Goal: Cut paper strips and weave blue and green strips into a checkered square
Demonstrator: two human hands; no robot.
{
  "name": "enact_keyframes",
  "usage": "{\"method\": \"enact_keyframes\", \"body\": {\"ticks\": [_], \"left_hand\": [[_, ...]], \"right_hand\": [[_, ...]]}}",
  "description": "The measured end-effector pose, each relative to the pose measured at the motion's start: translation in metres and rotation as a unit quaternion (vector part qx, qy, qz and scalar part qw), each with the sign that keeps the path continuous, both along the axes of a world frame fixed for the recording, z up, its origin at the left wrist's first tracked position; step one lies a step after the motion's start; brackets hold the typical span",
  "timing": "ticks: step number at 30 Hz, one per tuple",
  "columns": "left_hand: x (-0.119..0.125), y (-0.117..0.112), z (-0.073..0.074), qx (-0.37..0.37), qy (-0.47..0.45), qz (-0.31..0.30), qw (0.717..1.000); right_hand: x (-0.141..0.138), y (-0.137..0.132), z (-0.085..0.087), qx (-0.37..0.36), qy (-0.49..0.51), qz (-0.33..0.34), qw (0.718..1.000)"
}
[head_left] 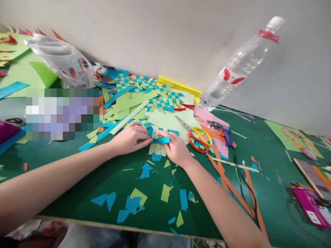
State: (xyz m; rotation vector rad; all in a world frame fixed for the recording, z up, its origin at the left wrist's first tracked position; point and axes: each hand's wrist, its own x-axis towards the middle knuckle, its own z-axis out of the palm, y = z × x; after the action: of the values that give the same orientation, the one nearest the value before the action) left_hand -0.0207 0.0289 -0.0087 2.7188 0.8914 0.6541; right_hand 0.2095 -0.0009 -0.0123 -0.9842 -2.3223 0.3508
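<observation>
My left hand (134, 138) is closed, its fingertips pinching the left end of a short blue paper strip (161, 140). Across from it, my right hand (176, 148) has its fingers bent around the strip's other end, the index finger reaching left over the paper. Beneath the fingers lies a small piece of pale green strips (156, 149) crossed with blue, partly hidden by both hands. Scissors (199, 137) with yellow and red handles rest right of my right hand. Just beyond the hands is a light green paper sheet (168, 119).
Finished blue-and-green woven pieces (139, 82) and loose strips pile up behind. A clear plastic bottle (235, 69) stands by the wall. At right lie a blue glue gun (227, 136) with a black cord and a phone (311, 175). Paper scraps (133, 203) litter the green tabletop (77, 203).
</observation>
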Motion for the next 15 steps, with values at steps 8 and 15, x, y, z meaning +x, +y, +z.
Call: {"method": "enact_keyframes", "body": {"ticks": [8, 15], "left_hand": [[0.0011, -0.0034, 0.0086, 0.031, -0.046, 0.007, 0.998], [0.0016, -0.0028, 0.0065, 0.049, -0.073, -0.012, 0.996]], "right_hand": [[-0.001, -0.0007, -0.0011, -0.034, 0.027, -0.02, 0.999], [-0.0006, -0.0021, 0.001, -0.043, 0.035, -0.021, 0.998]]}}
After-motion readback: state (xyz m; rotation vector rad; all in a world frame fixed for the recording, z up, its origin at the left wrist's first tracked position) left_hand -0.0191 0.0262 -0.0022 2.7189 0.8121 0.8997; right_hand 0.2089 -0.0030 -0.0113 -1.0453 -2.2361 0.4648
